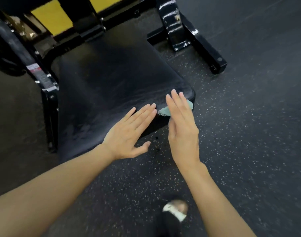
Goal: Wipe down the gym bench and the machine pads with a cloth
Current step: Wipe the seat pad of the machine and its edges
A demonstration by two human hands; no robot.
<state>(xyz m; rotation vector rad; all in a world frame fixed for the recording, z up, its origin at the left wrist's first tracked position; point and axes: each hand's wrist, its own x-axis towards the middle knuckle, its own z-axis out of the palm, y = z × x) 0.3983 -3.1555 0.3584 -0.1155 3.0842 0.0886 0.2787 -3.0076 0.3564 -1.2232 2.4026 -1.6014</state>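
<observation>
Head view: a black pad (112,86) fills the middle, sloping from the upper left down to a rounded near-right corner. Its surface is dull and streaked.

The left hand (127,134) lies flat on the pad's near edge. Its fingers are straight and close together and its thumb is spread out over the floor (248,117). It grips nothing.

The right hand (182,127) is just beside it at the pad's near-right corner, turned partly on edge with its fingers straight and together. It rests on a pale teal cloth (165,110). The cloth shows on either side of the fingers, draped over the corner's edge. The thumb is hidden, so I cannot tell whether it pinches the cloth. The two hands' fingertips are near each other but apart.

A glossy black frame (45,86) runs down the pad's left side and carries a small label (37,72). Another black leg (177,26) stands at the upper right. Yellow panels (52,17) show behind, at the top. The floor is dark speckled rubber. A blurred shoe (175,211) is at the bottom edge, between the forearms.
</observation>
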